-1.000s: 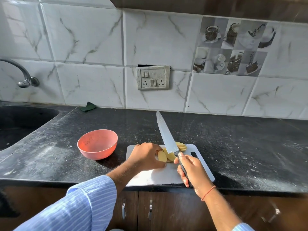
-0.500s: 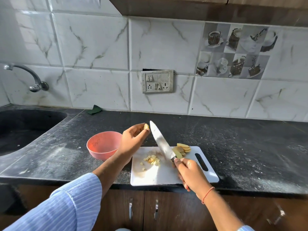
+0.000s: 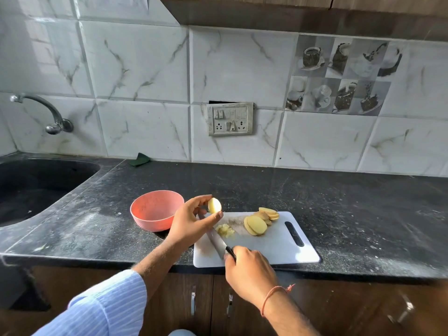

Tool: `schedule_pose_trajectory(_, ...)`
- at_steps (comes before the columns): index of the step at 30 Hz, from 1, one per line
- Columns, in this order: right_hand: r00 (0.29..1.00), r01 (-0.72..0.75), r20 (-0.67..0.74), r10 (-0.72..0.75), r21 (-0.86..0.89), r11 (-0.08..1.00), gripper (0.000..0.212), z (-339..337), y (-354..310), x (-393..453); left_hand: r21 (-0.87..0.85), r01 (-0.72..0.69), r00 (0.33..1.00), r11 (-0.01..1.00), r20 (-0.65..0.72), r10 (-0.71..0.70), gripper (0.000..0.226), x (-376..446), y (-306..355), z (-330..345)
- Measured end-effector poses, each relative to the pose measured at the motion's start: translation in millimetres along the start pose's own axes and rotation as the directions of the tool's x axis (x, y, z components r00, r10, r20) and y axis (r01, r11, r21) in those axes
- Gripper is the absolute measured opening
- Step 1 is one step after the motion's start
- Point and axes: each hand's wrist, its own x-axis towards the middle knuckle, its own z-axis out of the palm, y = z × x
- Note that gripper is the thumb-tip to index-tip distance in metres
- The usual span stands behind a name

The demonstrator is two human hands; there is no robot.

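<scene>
Left hand [image 3: 191,226] pinching potato piece [image 3: 214,205] above white cutting board [image 3: 278,248]; right hand [image 3: 249,270] gripping knife [image 3: 217,241], blade lying beside diced bits [image 3: 225,230]; slices [image 3: 260,220] sitting mid-board.

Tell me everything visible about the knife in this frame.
The knife has a long steel-looking blade and a black handle. The right hand grips the handle, hiding most of it. The blade lies low over the left part of the white cutting board, pointing away and leftward, beside a heap of chopped bits. The left hand, holding a potato piece, covers the blade near its tip.
</scene>
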Motion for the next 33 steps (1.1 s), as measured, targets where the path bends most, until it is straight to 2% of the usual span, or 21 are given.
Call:
schedule_pose_trajectory(3, 0.998, -0.046, -0.036, 0.044, -0.055, 0.997, 0.031, -4.7, 7.6, 1.8, 0.108, -0.005, 0.999, 0.994, 0.033, 0.002, 0.051, -6.4, -12.0, -3.5)
schedule_pose_trajectory(6, 0.994, -0.092, -0.06, 0.088, -0.072, 0.993, 0.034, -9.9, 18.0, 4.3, 0.227, -0.031, 0.988, 0.973, 0.153, -0.004, 0.048, -11.2, -23.9, -6.2)
schedule_pose_trajectory(8, 0.992, -0.114, -0.066, 0.109, -0.071, 0.991, 0.033, -12.2, 24.1, 5.3, 0.307, -0.069, 0.975, 0.949, 0.221, 0.0, 0.056, -12.6, -31.5, -6.4)
schedule_pose_trajectory(13, 0.991, -0.125, -0.046, 0.123, -0.031, 0.992, 0.031, -15.0, 28.3, 4.7, 0.441, -0.082, 0.962, 0.894, 0.268, -0.044, 0.079, -7.3, -38.5, -9.0)
schedule_pose_trajectory(16, 0.991, -0.13, -0.041, 0.13, -0.011, 0.991, 0.032, -13.9, 24.9, 2.4, 0.469, -0.059, 0.967, 0.881, 0.247, -0.067, 0.087, -7.8, -40.5, -12.9)
schedule_pose_trajectory(26, 0.995, -0.084, -0.054, 0.082, -0.024, 0.996, 0.032, -13.1, 10.8, -1.2, 0.45, -0.009, 0.974, 0.893, 0.206, -0.094, 0.075, -9.0, -42.2, -11.4)
schedule_pose_trajectory(33, 0.998, -0.049, -0.031, 0.047, -0.048, 0.998, 0.029, -12.2, 5.1, -2.6, 0.471, -0.023, 0.966, 0.882, 0.237, -0.102, 0.073, -4.8, -49.6, -13.5)
